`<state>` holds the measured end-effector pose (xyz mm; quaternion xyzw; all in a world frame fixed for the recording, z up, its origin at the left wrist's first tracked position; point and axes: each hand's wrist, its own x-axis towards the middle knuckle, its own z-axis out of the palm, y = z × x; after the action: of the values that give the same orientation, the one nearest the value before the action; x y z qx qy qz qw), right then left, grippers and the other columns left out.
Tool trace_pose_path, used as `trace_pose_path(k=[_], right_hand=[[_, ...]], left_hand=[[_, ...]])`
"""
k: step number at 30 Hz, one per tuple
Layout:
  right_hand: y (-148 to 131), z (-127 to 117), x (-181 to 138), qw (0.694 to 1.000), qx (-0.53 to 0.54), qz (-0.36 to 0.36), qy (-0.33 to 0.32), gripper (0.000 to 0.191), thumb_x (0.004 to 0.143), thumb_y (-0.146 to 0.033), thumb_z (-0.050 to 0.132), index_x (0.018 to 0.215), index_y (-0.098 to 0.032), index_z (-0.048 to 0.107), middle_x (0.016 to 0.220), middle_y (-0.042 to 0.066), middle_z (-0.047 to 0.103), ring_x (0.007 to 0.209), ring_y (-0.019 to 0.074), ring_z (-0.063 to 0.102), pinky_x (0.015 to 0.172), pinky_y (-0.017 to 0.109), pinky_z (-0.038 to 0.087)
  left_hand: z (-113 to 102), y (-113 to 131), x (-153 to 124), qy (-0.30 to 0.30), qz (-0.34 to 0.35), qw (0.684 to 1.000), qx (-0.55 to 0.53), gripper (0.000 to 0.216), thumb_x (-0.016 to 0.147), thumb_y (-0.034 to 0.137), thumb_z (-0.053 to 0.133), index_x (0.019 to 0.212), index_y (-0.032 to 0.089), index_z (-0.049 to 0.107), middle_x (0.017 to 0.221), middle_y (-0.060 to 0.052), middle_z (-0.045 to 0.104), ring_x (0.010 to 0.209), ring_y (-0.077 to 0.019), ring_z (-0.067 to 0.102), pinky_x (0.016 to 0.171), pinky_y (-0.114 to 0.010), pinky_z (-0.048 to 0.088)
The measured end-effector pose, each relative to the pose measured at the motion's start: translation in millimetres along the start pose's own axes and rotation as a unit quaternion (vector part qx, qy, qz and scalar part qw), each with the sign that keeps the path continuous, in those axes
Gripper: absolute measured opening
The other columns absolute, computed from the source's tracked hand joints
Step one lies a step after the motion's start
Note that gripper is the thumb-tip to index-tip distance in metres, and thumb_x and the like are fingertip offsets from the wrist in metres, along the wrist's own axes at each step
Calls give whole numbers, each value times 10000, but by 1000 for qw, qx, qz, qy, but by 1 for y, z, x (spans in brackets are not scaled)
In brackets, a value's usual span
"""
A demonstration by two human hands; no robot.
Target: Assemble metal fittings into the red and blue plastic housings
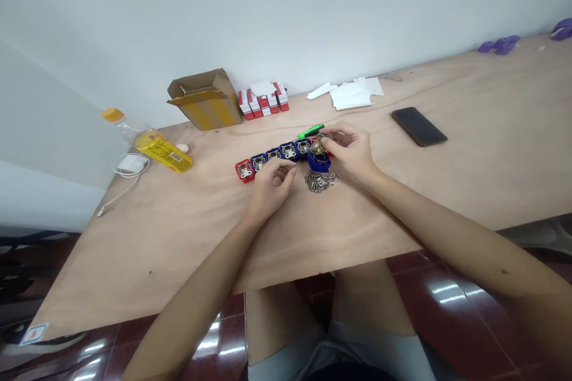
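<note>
Brass-coloured piece [318, 147] was pinched by right hand [354, 147], at top of blue case [319, 162], just behind heaped metal parts [320, 181], left hand [270, 188] was curled near case row [288, 151], its grip could not be told, green-handled screwdriver [311, 131] was laid behind.

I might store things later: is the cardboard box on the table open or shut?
Open: the top of the cardboard box is uncovered, and part of its inside shows.
</note>
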<state>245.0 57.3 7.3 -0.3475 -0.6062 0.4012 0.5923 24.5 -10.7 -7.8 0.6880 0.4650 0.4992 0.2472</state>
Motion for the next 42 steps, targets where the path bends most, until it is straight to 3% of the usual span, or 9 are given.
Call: trace_pose_path(k=[3, 9, 16, 21, 29, 35, 38, 42], right_hand=[[6, -10, 8, 999, -20, 9, 47, 147, 870, -333, 811, 995, -260, 783, 1069, 76, 801, 1019, 293, 752, 978, 546, 650], [9, -9, 9, 999, 19, 19, 32, 145, 839, -301, 836, 970, -245, 809, 1040, 67, 818, 1010, 282, 776, 989, 523, 649], [5, -1, 2, 998, 40, 41, -33, 200, 801, -321, 887, 976, -232, 849, 1050, 79, 831, 976, 274, 783, 935, 493, 655], [4, -2, 2, 996, 44, 65, -47, 233, 798, -353, 898, 989, -230, 841, 1053, 83, 831, 986, 272, 781, 942, 492, 660], [8, -1, 0, 995, 38, 70, -65, 326, 772, -305, 902, 1081, -223, 839, 1008, 66, 812, 905, 236, 759, 880, 441, 657], [7, -3, -1, 994, 25, 67, -85, 311, 796, -277, 880, 1099, -218, 836, 1025, 71, 813, 900, 232, 756, 868, 433, 651], [5, -3, -1, 993, 25, 72, -93, 309, 799, -277, 881, 1097, -212, 834, 980, 65, 805, 868, 220, 747, 852, 425, 650], [6, 0, -5, 987, 57, 68, -133, 317, 776, -286, 906, 1071, -198, 832, 990, 68, 801, 894, 214, 755, 874, 412, 660]], left_hand=[[-2, -1, 1, -78, 46, 995, 49, 110, 1010, 280, 659, 1037, 227, 752, 952, -66, 703, 771, -177, 619, 712, -335, 535], [1, -5, -2, -168, 119, 969, 139, 256, 1009, 170, 589, 1199, 222, 753, 1165, -121, 710, 1070, -276, 624, 964, -468, 543], [2, -11, -2, -166, 111, 966, 162, 198, 1011, 155, 574, 1076, 221, 749, 1138, -102, 701, 1045, -272, 602, 965, -467, 523], [0, -11, -2, -171, 93, 969, 150, 105, 990, 156, 606, 1000, 223, 686, 1029, -77, 684, 998, -265, 594, 943, -443, 504], [-1, -8, 0, -182, 101, 966, 156, 104, 976, 142, 592, 954, 216, 661, 1027, -82, 673, 981, -255, 605, 903, -413, 517], [-4, -6, 2, -170, 92, 974, 115, 130, 927, 97, 628, 913, 218, 676, 872, -33, 661, 795, -188, 619, 738, -324, 513], [-4, -4, 3, -109, 57, 990, 72, 110, 940, 147, 668, 978, 215, 745, 892, -43, 695, 765, -173, 633, 718, -320, 539], [-2, -3, 6, -13, -21, 993, -117, 183, 940, 361, 793, 1016, 197, 823, 996, -85, 762, 829, -179, 726, 773, -339, 626]])
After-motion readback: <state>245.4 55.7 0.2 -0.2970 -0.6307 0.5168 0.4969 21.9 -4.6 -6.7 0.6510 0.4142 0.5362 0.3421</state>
